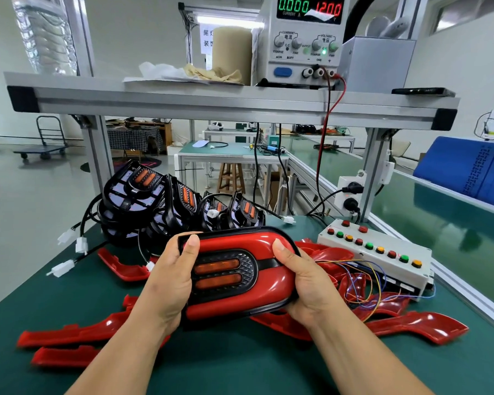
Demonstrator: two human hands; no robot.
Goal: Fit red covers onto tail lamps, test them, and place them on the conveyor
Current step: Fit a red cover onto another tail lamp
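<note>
Red cover [268,292] sits on the tail lamp [223,273], with a black rim showing round it. The lamp is held up over the middle of the worktop [240,366], not resting on it. The left hand [169,277] grips its left end and the right hand [305,283] grips its right end. Both thumbs are on the front face and the fingers curl behind. The hands are apart with the lamp between them.

Looks like the press-to-seat step, with the test not yet done. The power supply [305,38] on the shelf reads zero current. The lamp's own lead is hidden behind it.

Risks:
- The cover may be only half seated. I cannot tell if the edge is flush under the hands. If not, it could pop off at the test or on the conveyor [439,218].
- An uneven thumb push could crack or skew the glossy plastic.
- Loose coloured wires [365,286] from the button box [382,252] at the right edge lie just beside the right hand. A move that way could snag them.
- Spare covers [419,326] lie scattered under and around the lamp. Setting it down on them could scratch it or tip it.
- Bare lamps [143,195] are piled at the far left with trailing plugs. The hidden lead could tangle there.
</note>
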